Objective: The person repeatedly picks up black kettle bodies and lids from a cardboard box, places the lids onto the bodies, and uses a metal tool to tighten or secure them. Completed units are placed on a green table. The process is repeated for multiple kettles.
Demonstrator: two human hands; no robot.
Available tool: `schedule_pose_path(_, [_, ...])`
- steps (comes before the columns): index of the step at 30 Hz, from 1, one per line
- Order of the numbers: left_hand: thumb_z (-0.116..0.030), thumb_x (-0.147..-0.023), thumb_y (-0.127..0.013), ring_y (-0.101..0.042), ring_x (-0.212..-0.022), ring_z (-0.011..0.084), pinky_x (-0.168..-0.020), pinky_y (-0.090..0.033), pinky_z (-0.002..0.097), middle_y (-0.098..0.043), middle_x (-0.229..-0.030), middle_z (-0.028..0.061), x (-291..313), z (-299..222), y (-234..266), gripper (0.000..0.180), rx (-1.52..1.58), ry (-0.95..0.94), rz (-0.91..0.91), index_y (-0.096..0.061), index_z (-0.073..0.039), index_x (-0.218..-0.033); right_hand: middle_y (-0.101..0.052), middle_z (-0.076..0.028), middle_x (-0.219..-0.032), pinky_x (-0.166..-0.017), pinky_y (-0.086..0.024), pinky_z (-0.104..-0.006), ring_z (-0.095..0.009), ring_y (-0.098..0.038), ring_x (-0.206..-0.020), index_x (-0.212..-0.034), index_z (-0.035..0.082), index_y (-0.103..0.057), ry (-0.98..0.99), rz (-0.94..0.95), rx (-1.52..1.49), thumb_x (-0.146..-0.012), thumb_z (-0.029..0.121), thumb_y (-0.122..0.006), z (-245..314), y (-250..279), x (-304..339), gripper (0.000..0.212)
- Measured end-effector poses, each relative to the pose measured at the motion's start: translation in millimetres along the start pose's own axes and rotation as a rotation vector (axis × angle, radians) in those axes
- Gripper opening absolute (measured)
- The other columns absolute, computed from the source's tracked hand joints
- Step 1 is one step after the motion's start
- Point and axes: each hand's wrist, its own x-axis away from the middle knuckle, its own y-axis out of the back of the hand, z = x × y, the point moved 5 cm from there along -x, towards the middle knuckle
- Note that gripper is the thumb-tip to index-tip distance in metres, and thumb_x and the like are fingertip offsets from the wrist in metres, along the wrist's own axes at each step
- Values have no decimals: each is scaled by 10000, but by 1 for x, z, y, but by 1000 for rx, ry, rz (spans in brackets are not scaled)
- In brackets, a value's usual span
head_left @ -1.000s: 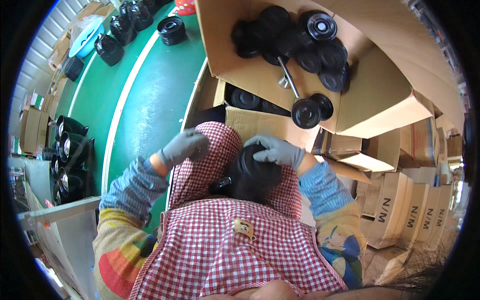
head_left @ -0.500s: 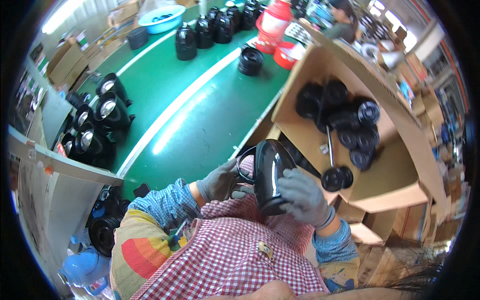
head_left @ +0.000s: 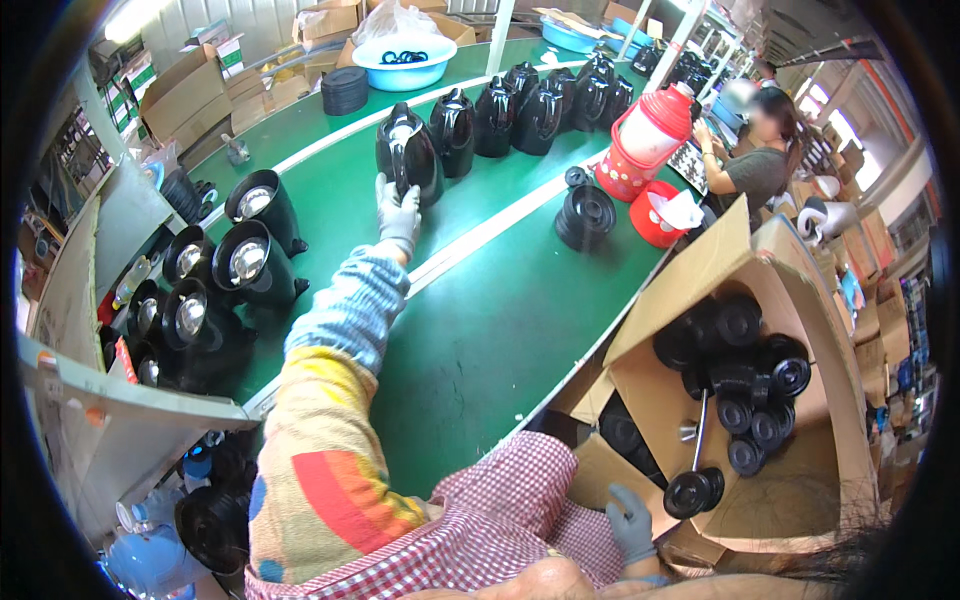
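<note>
Out at the near end of a row of glossy black jugs [head_left: 495, 118], my left hand [head_left: 398, 215] in a grey glove is closed round the handle of a black jug [head_left: 425, 165]. That jug stands upright on the green table, its handle turned toward me. Low in the view, by my checked apron and the cardboard box, my right hand [head_left: 630, 525] is empty, its gloved fingers apart. Inside the box [head_left: 800, 500] lie several black round lids [head_left: 768, 425], some with a rod attached.
At the left, open black jug bodies with silvery liners [head_left: 247, 262] lie tilted. Black lids [head_left: 585, 215] are stacked near a red-and-white jug [head_left: 645, 140] and a red basin [head_left: 660, 215]. A blue basin [head_left: 405, 72] stands at the back. Another person [head_left: 762, 150] works at the far right.
The black jug has gone from between both hands at my apron to the near end of the row, carried by my left hand. My right hand has released it and dropped back beside the box.
</note>
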Motion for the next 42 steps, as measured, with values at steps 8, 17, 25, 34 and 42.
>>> schedule_pose_path(8, [-174,-913,-720,-409,-1435,345,-1148,-371,392,-361,-1603,190,-48,43,-37,274,-281,37,6,-648,-19,-1128,-645,-150,-1296,-924,-532,-340,-245,-629,-1174,-1253,-6,-673,-314,-26,-128,-884,73,-706,-16,-5,20,378])
schedule_pose_path(17, [-459,-782,-769,-462,-1354,305,-1184,-275,463,-546,-1371,147,-77,-104,62,626,-1474,-131,130,-632,-128,-1295,-658,-182,-1263,-939,-532,-385,-289,-644,-1144,-1270,-4,-660,-279,18,-64,-902,112,-684,-36,-16,8,387])
schedule_pose_path(25, [-330,-944,-606,-369,-1445,329,-1166,-239,584,-494,-1510,121,-95,-141,181,484,-1943,242,177,-627,-138,-1389,-679,-176,-1231,-952,-530,-392,-290,-654,-1136,-1263,-1,-659,-163,50,26,-909,145,-678,-5,-10,4,383])
schedule_pose_path(34, [-124,-722,-786,-485,-1354,343,-1117,-401,470,-568,-1396,139,-5,-213,75,546,-1308,-650,454,-653,-47,-1246,-709,-180,-1136,-914,-540,-387,-314,-682,-1041,-1186,5,-688,-91,-207,-69,-891,130,-697,-21,28,60,320])
schedule_pose_path(42, [-95,-681,-813,-476,-1359,423,-1089,-424,506,-532,-1419,180,264,-358,-6,305,-311,-1034,1210,-667,-9,-935,-637,-202,-1333,-1029,-490,-408,-368,-604,-1228,-1312,35,-649,380,-291,150,-858,139,-730,104,67,58,472])
